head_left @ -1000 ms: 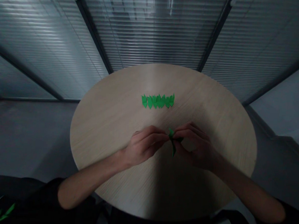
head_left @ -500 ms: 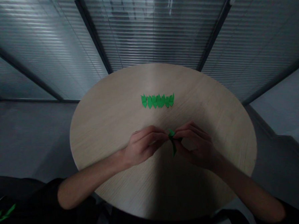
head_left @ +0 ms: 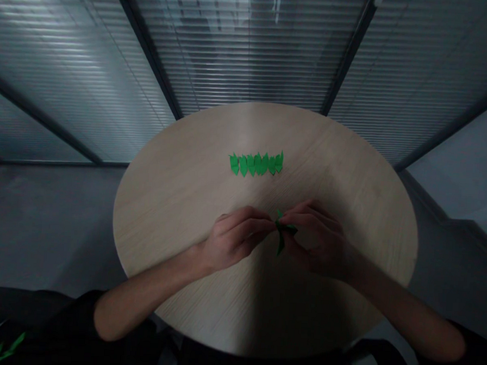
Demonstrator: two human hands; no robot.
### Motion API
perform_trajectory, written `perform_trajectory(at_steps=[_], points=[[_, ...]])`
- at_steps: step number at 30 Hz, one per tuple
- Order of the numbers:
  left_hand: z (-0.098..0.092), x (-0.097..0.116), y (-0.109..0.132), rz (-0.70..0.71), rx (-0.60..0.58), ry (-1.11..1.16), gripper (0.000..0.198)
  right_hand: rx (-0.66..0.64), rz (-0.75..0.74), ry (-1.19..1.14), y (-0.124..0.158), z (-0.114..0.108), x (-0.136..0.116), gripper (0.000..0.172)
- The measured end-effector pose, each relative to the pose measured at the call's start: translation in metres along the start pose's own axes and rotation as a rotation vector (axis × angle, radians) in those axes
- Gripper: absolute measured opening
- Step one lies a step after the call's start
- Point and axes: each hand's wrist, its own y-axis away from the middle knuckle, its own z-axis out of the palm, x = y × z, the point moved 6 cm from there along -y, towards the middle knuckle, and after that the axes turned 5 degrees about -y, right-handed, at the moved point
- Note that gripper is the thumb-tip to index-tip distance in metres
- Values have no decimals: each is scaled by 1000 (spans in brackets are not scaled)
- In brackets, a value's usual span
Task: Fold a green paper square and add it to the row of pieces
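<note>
Between my two hands is a small piece of folded green paper (head_left: 280,242), held just above the table, with one strip pointing down and another sticking out to the right. My left hand (head_left: 240,236) pinches its left side with thumb and fingertips. From the right, my right hand (head_left: 320,238) has its fingers closed around the other side, partly hiding the paper. Farther back on the table lies a row of several folded green paper pieces (head_left: 256,164), leaf-shaped and set side by side, some overlapping or touching.
The round wooden table (head_left: 169,200) fills the middle. Beyond it stand glass panels with blinds (head_left: 250,57) and dark frames. At the lower left, more green pieces (head_left: 2,349) show on something dark. A dark curved object (head_left: 381,353) sits by the near right table edge.
The green paper between my fingers has turned a little; its lower strip has swung left and a part now sticks out to the right. Both hands stay almost in place.
</note>
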Motion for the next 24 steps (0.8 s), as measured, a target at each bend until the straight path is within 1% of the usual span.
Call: perform_trajectory(at_steps=[7,15,22,24], points=[[-1,2,0,14,6,-31,11,-26,-40,17,-3,1,-2,24],[0,0,1,5,20,-19,13,-95,-26,54,-3,2,-4,22],[-1,0,0,-10,45,-7,15,-33,30,42,-1,0,3,21],[-2,0,0,-16,56,3,15,-36,30,35,-1,0,3,21]])
